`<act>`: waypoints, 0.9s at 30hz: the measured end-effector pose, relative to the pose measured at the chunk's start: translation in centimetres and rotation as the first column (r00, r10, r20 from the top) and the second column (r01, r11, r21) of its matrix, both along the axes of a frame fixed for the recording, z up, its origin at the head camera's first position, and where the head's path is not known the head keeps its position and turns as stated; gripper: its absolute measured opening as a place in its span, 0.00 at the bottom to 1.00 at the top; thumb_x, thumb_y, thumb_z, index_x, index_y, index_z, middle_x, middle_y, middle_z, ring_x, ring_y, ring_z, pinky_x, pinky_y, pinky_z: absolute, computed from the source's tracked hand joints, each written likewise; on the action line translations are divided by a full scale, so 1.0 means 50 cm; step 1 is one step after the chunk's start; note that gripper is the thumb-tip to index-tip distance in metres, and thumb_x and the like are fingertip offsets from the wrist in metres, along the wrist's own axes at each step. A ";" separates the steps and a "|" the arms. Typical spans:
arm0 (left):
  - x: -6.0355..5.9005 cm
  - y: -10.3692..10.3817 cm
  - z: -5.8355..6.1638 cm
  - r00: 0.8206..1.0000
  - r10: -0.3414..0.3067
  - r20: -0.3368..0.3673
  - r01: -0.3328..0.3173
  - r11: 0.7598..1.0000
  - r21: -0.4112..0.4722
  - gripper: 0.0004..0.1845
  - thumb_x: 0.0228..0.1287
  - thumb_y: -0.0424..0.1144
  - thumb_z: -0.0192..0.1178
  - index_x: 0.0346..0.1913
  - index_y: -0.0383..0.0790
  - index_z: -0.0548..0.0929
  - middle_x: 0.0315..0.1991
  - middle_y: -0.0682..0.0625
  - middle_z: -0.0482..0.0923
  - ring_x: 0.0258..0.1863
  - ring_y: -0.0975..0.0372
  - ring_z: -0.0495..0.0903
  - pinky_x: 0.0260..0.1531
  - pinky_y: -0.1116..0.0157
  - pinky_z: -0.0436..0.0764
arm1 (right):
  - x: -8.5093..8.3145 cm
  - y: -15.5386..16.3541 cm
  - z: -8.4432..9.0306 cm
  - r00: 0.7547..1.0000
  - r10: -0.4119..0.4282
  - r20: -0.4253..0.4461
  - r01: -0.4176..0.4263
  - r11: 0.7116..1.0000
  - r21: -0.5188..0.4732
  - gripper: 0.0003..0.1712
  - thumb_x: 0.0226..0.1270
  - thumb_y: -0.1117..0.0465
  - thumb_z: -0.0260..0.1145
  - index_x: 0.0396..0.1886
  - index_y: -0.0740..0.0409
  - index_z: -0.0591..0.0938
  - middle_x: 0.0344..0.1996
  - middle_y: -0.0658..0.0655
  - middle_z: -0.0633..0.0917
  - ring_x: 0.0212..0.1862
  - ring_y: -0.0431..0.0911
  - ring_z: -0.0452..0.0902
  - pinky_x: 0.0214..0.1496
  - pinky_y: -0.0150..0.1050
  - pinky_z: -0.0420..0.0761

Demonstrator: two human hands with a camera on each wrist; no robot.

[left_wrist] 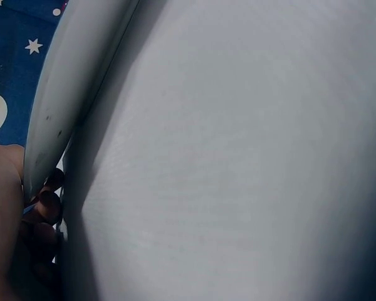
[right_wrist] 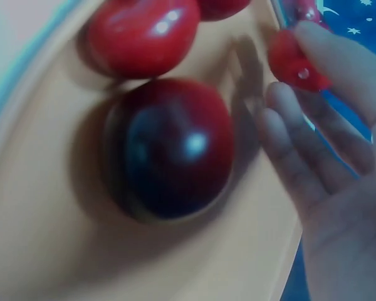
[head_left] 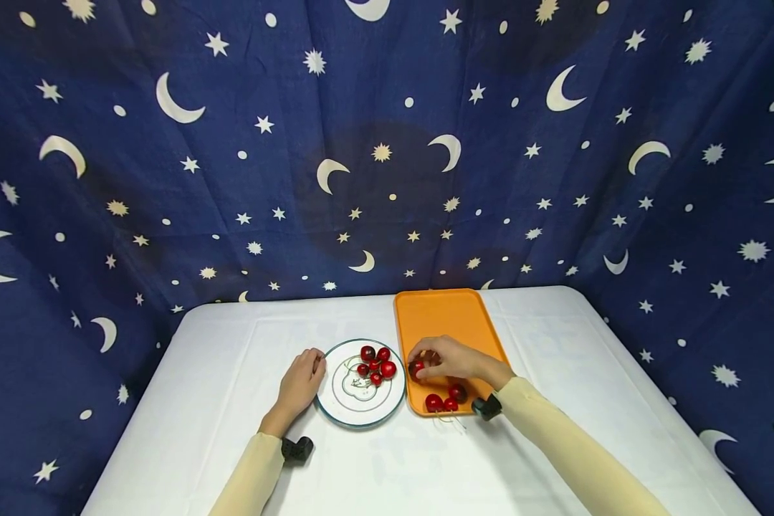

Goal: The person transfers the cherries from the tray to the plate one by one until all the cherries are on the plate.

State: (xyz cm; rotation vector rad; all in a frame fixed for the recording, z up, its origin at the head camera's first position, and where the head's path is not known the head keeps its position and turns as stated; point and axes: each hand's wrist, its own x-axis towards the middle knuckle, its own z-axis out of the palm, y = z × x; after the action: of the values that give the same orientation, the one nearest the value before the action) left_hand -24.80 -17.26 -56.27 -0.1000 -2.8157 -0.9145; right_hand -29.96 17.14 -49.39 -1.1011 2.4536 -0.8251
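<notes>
My left hand point(head_left: 302, 383) grips the left rim of a white plate point(head_left: 335, 408) with a dark green edge. In the left wrist view, curled fingers point(left_wrist: 48, 207) show under the plate's edge point(left_wrist: 69, 100). On the plate lies a cluster of red cherries point(head_left: 388, 369). Over the left part of an orange tray point(head_left: 445, 315), my right hand point(head_left: 448, 356) pinches a cherry point(right_wrist: 294, 59) between thumb and fingers. Closer to the wrist, a dark red cherry point(right_wrist: 175, 150) and two brighter ones, including this cherry point(head_left: 434, 403), lie at the tray's near end.
A white cloth covers the table point(head_left: 387, 473). Cherry stems point(head_left: 451, 421) reach over the tray's near edge. Behind the table hangs a blue curtain point(head_left: 387, 193) with moons and stars. The plate and the tray stand side by side.
</notes>
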 end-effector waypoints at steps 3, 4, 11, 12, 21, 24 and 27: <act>-0.002 -0.001 0.001 1.000 0.001 -0.003 -0.001 1.000 0.002 0.11 0.77 0.39 0.52 0.49 0.37 0.80 0.31 0.49 0.72 0.35 0.60 0.68 0.37 0.63 0.67 | -0.005 -0.006 0.004 0.999 -0.033 -0.031 0.032 0.999 -0.039 0.19 0.70 0.56 0.71 0.56 0.58 0.84 0.46 0.54 0.87 0.38 0.40 0.80 0.50 0.37 0.84; -0.003 -0.001 0.002 1.000 0.002 -0.002 -0.002 1.000 0.002 0.11 0.77 0.39 0.52 0.49 0.37 0.80 0.31 0.49 0.72 0.35 0.60 0.68 0.37 0.63 0.67 | -0.006 -0.008 0.005 0.998 -0.043 -0.045 0.041 0.998 -0.047 0.19 0.70 0.56 0.71 0.56 0.58 0.83 0.47 0.54 0.87 0.39 0.40 0.80 0.50 0.38 0.85; -0.006 -0.002 0.004 1.000 0.008 -0.001 -0.008 1.000 0.002 0.11 0.77 0.40 0.51 0.48 0.37 0.80 0.31 0.49 0.72 0.36 0.60 0.68 0.37 0.62 0.66 | -0.015 -0.032 0.002 0.991 -0.096 -0.091 0.090 0.994 -0.067 0.18 0.68 0.57 0.72 0.56 0.54 0.83 0.47 0.52 0.86 0.39 0.41 0.81 0.51 0.36 0.85; -0.006 -0.002 0.004 1.000 0.008 -0.001 -0.008 1.000 0.002 0.11 0.77 0.40 0.51 0.48 0.37 0.80 0.31 0.49 0.72 0.35 0.60 0.68 0.37 0.62 0.66 | -0.016 -0.035 0.001 0.990 -0.095 -0.101 0.089 0.994 -0.068 0.18 0.68 0.57 0.72 0.56 0.54 0.83 0.47 0.52 0.86 0.39 0.40 0.80 0.50 0.35 0.85; -0.005 0.002 0.003 1.000 0.010 0.008 -0.010 1.000 0.004 0.11 0.77 0.40 0.51 0.49 0.37 0.80 0.31 0.50 0.71 0.35 0.61 0.67 0.36 0.64 0.66 | -0.013 -0.061 -0.006 0.987 -0.127 -0.103 0.119 0.990 -0.082 0.19 0.68 0.59 0.72 0.56 0.58 0.82 0.43 0.54 0.86 0.39 0.41 0.79 0.46 0.31 0.83; -0.003 0.004 0.004 1.000 0.012 0.014 -0.012 1.000 0.004 0.11 0.77 0.40 0.51 0.49 0.37 0.80 0.31 0.50 0.71 0.35 0.61 0.67 0.36 0.64 0.66 | -0.011 -0.067 -0.008 0.988 -0.133 -0.084 0.127 0.989 -0.079 0.17 0.68 0.59 0.72 0.54 0.57 0.82 0.37 0.53 0.86 0.37 0.41 0.78 0.43 0.29 0.81; -0.001 0.004 0.005 1.000 0.017 0.017 -0.017 1.000 0.000 0.11 0.77 0.40 0.51 0.49 0.37 0.80 0.31 0.50 0.71 0.35 0.61 0.68 0.37 0.63 0.66 | -0.009 -0.074 -0.010 0.988 -0.140 -0.070 0.135 0.988 -0.080 0.17 0.68 0.58 0.72 0.53 0.57 0.82 0.34 0.53 0.85 0.36 0.41 0.78 0.41 0.27 0.79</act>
State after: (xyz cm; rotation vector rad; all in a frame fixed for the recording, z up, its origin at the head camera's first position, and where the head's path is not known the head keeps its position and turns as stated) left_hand -24.86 -17.06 -56.05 -0.0685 -2.8279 -0.9160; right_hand -30.41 13.46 -49.91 -1.0145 2.6052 -0.9401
